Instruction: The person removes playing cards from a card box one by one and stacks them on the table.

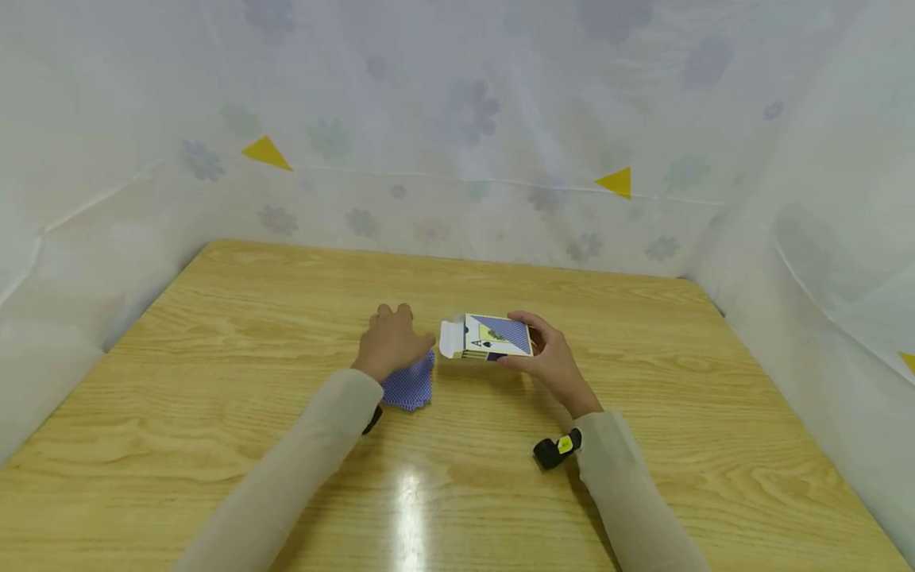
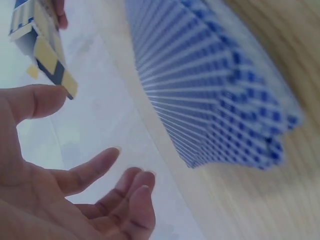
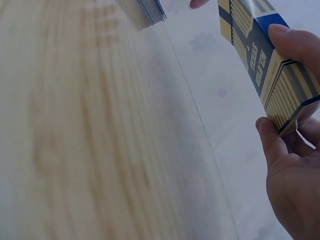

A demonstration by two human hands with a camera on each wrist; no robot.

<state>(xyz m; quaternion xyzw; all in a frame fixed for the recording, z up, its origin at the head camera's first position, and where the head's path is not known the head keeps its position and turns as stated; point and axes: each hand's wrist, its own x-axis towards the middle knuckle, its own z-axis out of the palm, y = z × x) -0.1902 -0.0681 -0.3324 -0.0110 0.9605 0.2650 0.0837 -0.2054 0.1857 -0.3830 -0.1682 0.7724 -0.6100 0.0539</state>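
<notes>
My right hand [image 1: 554,361] holds a playing card box [image 1: 498,335] by its right end, thumb on the near side and fingers on the far side. A white flap [image 1: 451,339] sticks out of the box's left end, towards my other hand. The box front shows an ace and a blue patterned triangle. A stack of blue-checked playing cards [image 1: 409,387] lies on the table, slightly fanned in the left wrist view. Over its far part is my left hand [image 1: 391,342], hiding some of it. The left wrist view shows those fingers loosely bent, gripping nothing, apart from the cards [image 2: 210,90].
The wood-grain table [image 1: 572,508] is bordered at the back and sides by a pale flower-print sheet [image 1: 429,87] with yellow triangles [image 1: 268,152]. A black wrist camera [image 1: 554,451] with a yellow label is at my right cuff.
</notes>
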